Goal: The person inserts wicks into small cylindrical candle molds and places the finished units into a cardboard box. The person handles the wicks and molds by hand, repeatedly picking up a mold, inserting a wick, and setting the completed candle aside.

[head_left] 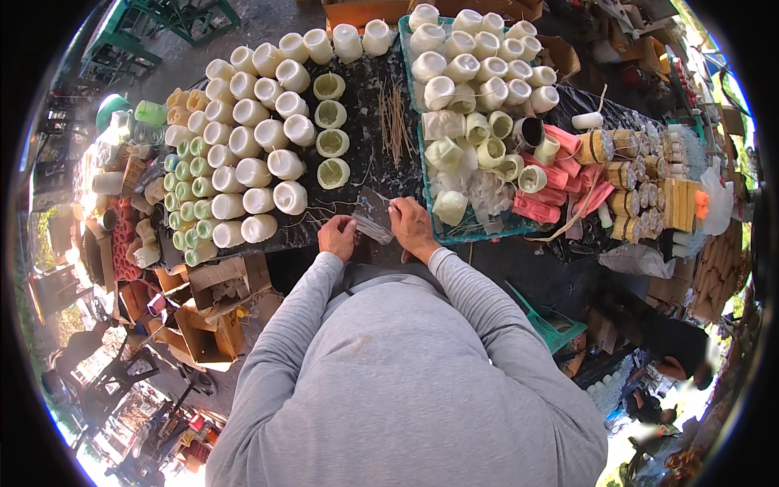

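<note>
My left hand (pixel 337 238) is closed in a pinch at the table's near edge; what its fingertips hold is too small to make out. My right hand (pixel 412 229) is closed too, its fingertips by a flat grey piece (pixel 375 203) that may be a blade. Between the hands lies a bundle of thin white strings (pixel 373 230), like candle wicks. Loose strings trail over the dark table (pixel 357 166) near my left hand. Beyond that hand stands a column of hollow pale-green wax cups (pixel 331 143). Many white wax pieces (pixel 253 173) stand in rows to the left.
Thin wooden sticks (pixel 392 122) lie mid-table. At right, a teal tray (pixel 454 238) bears white wax cups and red-pink pieces (pixel 552 183). Banded yellowish bundles (pixel 623 203) stand farther right. Cardboard boxes (pixel 209 333) are below left. A person in dark clothes (pixel 673 333) is at lower right.
</note>
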Demonstrator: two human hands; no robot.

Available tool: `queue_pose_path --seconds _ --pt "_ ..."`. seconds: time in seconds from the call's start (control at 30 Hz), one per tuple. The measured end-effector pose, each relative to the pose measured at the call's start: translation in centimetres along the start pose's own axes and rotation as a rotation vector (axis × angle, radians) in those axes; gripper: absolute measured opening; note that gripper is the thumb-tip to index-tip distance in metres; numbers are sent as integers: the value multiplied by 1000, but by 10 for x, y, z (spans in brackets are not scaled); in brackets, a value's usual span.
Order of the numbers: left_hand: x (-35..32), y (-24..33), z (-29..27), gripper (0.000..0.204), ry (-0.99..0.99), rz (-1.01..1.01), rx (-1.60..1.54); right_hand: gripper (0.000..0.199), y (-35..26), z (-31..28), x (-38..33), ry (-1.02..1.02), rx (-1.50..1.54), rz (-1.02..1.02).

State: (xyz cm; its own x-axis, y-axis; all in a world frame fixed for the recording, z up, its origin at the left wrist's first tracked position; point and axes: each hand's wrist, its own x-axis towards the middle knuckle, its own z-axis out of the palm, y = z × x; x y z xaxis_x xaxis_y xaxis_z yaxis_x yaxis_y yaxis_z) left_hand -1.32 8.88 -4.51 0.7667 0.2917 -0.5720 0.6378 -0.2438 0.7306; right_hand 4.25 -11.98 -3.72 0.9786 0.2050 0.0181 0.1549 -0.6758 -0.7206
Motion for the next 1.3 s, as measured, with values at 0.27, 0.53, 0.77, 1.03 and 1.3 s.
queue_pose_path --seconds 0.27,0.53,0.77,1.03,1.3 --pt "-15 -13 -2 24 -84 149 193 8 21 -5 -6 46 -24 -88" --pt "-23 1 4 27 -141 329 314 15 36 22 44 -159 -351 -245" --pt "-16 50 -1 32 -75 291 -118 16 -22 -58 15 40 -184 -605" --pt "-34 141 13 17 -746 121 -508 19 -61 -132 -18 87 -106 -765" --pt "-71 198 36 17 -614 737 79 16 -74 -170 -45 307 1002 297"
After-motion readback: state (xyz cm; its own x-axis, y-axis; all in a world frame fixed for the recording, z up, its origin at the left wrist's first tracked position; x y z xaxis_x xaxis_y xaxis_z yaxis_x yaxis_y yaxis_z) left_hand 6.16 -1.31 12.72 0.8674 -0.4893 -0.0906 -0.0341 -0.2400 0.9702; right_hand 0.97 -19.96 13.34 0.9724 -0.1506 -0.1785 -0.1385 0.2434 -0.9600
